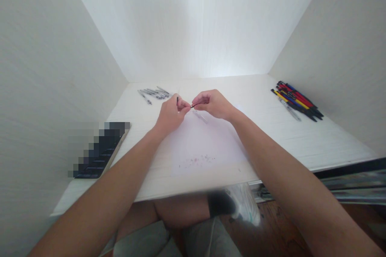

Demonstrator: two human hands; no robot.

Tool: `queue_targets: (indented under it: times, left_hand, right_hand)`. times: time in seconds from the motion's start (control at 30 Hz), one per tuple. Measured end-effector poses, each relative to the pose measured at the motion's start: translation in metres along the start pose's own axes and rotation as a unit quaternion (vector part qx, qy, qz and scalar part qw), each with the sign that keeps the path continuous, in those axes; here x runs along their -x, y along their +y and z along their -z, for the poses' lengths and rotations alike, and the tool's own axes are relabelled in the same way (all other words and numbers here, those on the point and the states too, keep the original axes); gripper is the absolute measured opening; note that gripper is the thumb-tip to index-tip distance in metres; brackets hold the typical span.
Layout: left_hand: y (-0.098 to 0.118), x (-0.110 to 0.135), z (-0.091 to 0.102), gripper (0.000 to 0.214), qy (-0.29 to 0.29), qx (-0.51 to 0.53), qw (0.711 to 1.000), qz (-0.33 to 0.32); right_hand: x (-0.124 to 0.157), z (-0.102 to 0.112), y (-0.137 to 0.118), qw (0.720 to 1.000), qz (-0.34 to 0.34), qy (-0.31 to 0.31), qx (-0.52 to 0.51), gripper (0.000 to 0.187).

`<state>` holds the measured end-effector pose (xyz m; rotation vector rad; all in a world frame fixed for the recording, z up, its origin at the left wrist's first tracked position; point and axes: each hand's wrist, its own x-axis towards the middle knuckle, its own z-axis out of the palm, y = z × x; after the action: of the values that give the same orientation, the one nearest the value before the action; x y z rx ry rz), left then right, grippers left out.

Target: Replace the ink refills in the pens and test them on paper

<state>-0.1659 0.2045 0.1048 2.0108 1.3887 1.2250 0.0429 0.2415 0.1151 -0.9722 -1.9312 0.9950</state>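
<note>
Near the middle of the desk, my left hand (171,113) and my right hand (213,104) meet above the top of a white sheet of paper (208,140). Pinched between the fingertips of both hands is a thin dark piece (193,107), too small to make out fully. Another short black piece (177,99) shows against the fingers of my left hand. Just below my hands, a clear pen barrel (201,117) lies on the paper. My right fingers are curled in, with thumb and forefinger pressed together.
Several clear pens (155,93) lie at the back left. A pile of red, blue, yellow and black pens (297,100) sits at the right. Small bits (197,160) are scattered on the paper's near part. A partly blurred dark device (104,156) stands at the left edge.
</note>
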Motion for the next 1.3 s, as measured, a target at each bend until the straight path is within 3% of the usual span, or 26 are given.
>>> queue_targets:
  times: [0.6,0.9,1.3]
  left_hand:
    - [0.009,0.001,0.001,0.044,0.067,0.083,0.993,0.057]
    - [0.004,0.003,-0.003,0.044,0.025,0.172,0.984,0.045]
    - [0.012,0.004,-0.001,0.052,0.043,0.215,0.972,0.087]
  right_hand:
    - [0.002,0.003,-0.004,0.998,0.007,0.049,0.029,0.011]
    - [0.002,-0.006,-0.004,0.999,0.021,0.019,0.016,0.01]
    - [0.004,-0.003,-0.01,0.999,0.037,0.013,0.009,0.017]
